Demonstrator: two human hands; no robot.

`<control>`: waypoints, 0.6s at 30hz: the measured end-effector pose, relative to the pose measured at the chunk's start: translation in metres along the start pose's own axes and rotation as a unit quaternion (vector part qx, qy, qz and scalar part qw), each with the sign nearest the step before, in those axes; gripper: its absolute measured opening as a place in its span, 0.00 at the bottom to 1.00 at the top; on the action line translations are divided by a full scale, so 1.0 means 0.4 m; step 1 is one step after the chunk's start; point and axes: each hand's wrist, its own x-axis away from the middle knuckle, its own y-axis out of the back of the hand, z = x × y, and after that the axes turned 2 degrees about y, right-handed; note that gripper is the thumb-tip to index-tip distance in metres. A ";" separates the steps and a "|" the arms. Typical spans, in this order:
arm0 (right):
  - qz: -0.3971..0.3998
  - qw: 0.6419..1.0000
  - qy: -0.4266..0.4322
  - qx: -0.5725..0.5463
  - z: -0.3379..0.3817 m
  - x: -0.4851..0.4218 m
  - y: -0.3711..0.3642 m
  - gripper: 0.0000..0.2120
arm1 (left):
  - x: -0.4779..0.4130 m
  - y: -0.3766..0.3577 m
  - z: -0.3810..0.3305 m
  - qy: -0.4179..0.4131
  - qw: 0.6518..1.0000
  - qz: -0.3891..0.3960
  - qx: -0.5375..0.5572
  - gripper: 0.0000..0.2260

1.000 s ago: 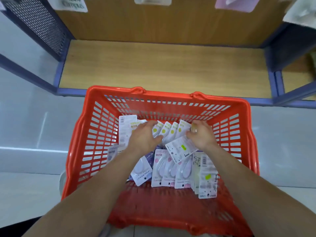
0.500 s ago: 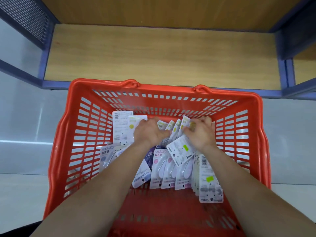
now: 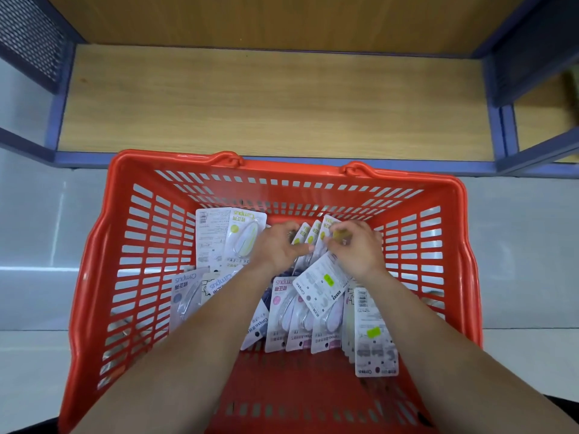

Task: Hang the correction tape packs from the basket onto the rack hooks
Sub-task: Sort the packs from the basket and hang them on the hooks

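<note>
Plastic packs, left hand, right hand gripping

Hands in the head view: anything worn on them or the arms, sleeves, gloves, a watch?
No gloves on the left hand or right hand. The left forearm and right forearm are bare, no sleeves or watch. A glint on the right hand may be a ring.

A shop is indicated. A red plastic shopping basket is seen around the left hand and right hand, filled with carded correction tape packs marked with barcodes and green stickers. Beyond the hands, a blue-framed wooden display shelf is seen, with a perforated side panel to their far left.
</note>
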 end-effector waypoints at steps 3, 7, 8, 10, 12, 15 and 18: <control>-0.005 1.000 -0.015 -0.025 0.001 0.005 -0.005 0.13 | 0.003 -0.002 0.005 0.008 0.999 -0.029 0.023 0.09; 0.002 0.998 -0.036 -0.060 0.015 0.000 0.008 0.28 | 0.023 0.027 0.021 0.013 0.991 -0.081 0.104 0.08; 0.017 0.998 -0.033 -0.051 0.020 -0.003 0.013 0.33 | 0.033 0.038 0.025 0.006 0.988 -0.088 0.124 0.08; 0.050 0.998 -0.025 -0.035 0.034 -0.007 0.027 0.37 | 0.058 0.052 0.031 -0.005 0.982 -0.090 0.166 0.06; 0.055 0.998 -0.012 -0.014 0.043 -0.007 0.038 0.35 | 0.074 0.058 0.034 -0.016 0.979 -0.085 0.185 0.06; 0.040 0.999 -0.015 0.026 0.039 -0.004 0.046 0.29 | 0.082 0.057 0.029 -0.033 0.981 -0.070 0.178 0.12; 0.063 0.993 -0.023 0.094 0.031 0.004 0.038 0.31 | 0.089 0.054 0.020 -0.049 0.982 -0.045 0.176 0.22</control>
